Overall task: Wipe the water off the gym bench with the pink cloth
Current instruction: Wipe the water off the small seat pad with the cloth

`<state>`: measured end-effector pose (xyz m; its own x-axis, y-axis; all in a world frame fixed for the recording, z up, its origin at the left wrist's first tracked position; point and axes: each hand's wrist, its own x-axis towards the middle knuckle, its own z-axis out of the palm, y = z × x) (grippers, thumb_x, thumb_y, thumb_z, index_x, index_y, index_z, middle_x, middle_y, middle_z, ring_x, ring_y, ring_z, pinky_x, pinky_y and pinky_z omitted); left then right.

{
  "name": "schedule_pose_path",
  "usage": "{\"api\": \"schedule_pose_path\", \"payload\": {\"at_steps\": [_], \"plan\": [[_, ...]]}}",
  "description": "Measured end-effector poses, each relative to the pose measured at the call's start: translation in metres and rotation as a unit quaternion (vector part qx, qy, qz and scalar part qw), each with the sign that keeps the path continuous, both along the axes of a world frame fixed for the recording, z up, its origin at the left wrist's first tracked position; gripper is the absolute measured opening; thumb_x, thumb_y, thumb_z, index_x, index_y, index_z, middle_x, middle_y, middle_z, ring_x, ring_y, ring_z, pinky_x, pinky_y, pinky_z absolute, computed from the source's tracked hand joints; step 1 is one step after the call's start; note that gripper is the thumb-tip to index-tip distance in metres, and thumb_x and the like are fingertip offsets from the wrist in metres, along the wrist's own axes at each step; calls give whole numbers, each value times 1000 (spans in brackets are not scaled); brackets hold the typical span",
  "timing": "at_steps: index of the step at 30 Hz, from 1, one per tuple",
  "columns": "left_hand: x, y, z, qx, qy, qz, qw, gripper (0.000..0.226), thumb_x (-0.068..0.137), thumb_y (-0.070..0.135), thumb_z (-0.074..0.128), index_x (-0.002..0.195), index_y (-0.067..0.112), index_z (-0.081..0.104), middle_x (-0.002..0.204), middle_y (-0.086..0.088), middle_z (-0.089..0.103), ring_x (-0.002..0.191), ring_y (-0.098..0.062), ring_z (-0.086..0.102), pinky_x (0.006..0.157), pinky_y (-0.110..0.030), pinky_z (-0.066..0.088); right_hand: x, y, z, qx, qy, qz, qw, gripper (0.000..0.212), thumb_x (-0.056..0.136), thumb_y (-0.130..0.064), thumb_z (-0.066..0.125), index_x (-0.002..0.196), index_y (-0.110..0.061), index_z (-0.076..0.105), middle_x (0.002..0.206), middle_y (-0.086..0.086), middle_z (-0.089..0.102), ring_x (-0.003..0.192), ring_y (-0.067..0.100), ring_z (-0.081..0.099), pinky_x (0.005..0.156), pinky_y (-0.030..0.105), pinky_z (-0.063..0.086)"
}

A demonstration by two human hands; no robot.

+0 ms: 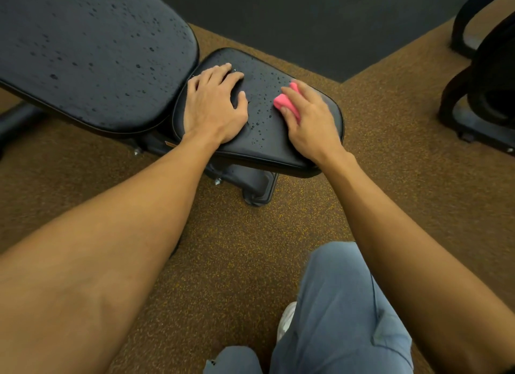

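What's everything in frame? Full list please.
back pad: 1, black, upper left
seat pad: 1, black, centre
water drops: many, clear, both pads
pink cloth: 1, pink, on seat pad
bench base: 1, black, under seat pad
floor: 1, speckled brown, around bench
frame: 1, black, right edge
trousers: 1, blue-grey, bottom
shoe: 1, white, bottom centre
left hand: 1, flat on seat pad
right hand: 1, grips pink cloth
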<state>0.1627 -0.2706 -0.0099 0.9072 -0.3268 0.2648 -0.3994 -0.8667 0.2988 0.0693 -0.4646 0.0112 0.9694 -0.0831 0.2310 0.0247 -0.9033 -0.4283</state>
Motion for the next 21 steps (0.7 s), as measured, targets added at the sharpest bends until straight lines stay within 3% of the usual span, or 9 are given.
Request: {"api": "schedule_pose_path", "payload": {"at_steps": [4, 6, 9, 12, 17, 21], "plan": [[0, -1, -1, -2, 1, 3, 1000, 53, 101, 49, 40, 150, 32, 56, 164, 6, 45, 153, -16, 36, 127, -43, 23, -25, -4, 0, -27, 4, 105, 994, 46, 112, -35, 54, 151, -12, 60, 162, 12, 51, 150, 28, 45, 125, 18, 19], [0, 0, -1, -5, 2, 3, 1000, 53, 102, 49, 41, 149, 32, 56, 164, 6, 45, 153, -16, 36, 126, -43, 23, -28, -17, 0, -41, -3, 103, 994, 45, 112, -35, 53, 149, -12, 61, 159, 11, 53, 150, 29, 46, 129, 23, 23], [0, 0, -1, -7, 0, 3, 1000, 53, 102, 49, 41, 149, 31, 57, 164, 6, 46, 152, -17, 36, 126, -43, 23, -11, -20, -2, -20, -2, 11, 1000, 47, 111, -37, 51, 148, -11, 61, 159, 12, 52, 151, 31, 45, 128, 39, 32], [0, 0, -1, -7, 0, 3, 1000, 53, 102, 49, 41, 149, 32, 56, 164, 6, 46, 152, -16, 36, 126, -43, 24, 4, 3, -2, 2, -2, -21, 1000, 48, 110, -35, 51, 149, -10, 61, 162, 14, 50, 151, 32, 45, 125, 38, 30], [-1, 0, -1, -8, 3, 4, 1000, 53, 101, 49, 40, 149, 32, 56, 164, 6, 46, 152, -16, 36, 126, -43, 24, -15, 1, 1, -23, 15, 105, 994, 47, 110, -37, 54, 150, -13, 61, 162, 9, 52, 150, 28, 47, 126, 31, 29], [-1, 0, 1, -9, 4, 4, 1000, 53, 102, 49, 41, 150, 32, 56, 164, 6, 46, 152, -16, 36, 126, -43, 23, -6, -10, -1, -14, 8, 20, 1000, 45, 110, -36, 53, 148, -13, 62, 160, 9, 53, 151, 29, 46, 126, 41, 35]]}}
